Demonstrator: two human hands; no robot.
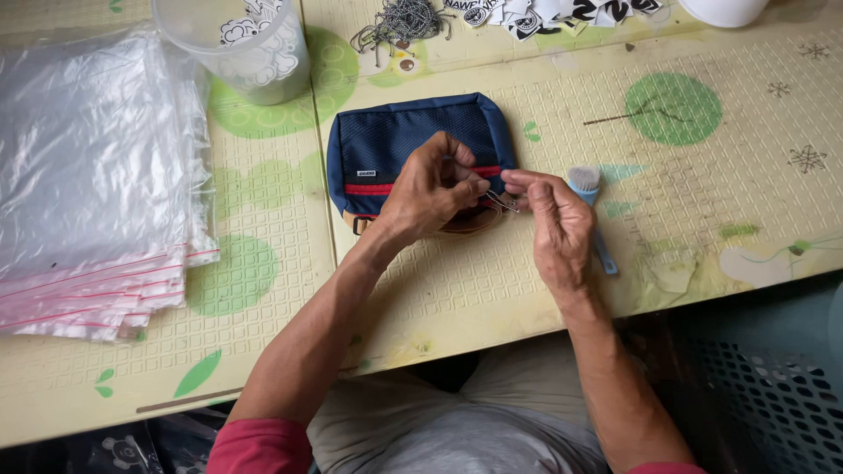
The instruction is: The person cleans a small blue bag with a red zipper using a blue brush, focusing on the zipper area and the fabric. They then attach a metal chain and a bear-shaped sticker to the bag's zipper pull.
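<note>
A navy blue pouch (pixel 395 140) with a red zipper stripe lies on the pale yellow mat (pixel 492 290). My left hand (pixel 432 189) rests on the pouch's lower right part, fingers pinched at the zipper end. My right hand (pixel 555 224) meets it from the right, its fingertips pinching a thin metal ball chain (pixel 503 202) between the two hands. The pouch's lower edge is hidden under my left hand.
A small blue brush (pixel 587 189) lies just behind my right hand. A stack of clear zip bags (pixel 88 193) fills the left. A clear plastic cup (pixel 250 48), a heap of ball chains (pixel 399 22) and black-and-white tags (pixel 544 13) sit at the back.
</note>
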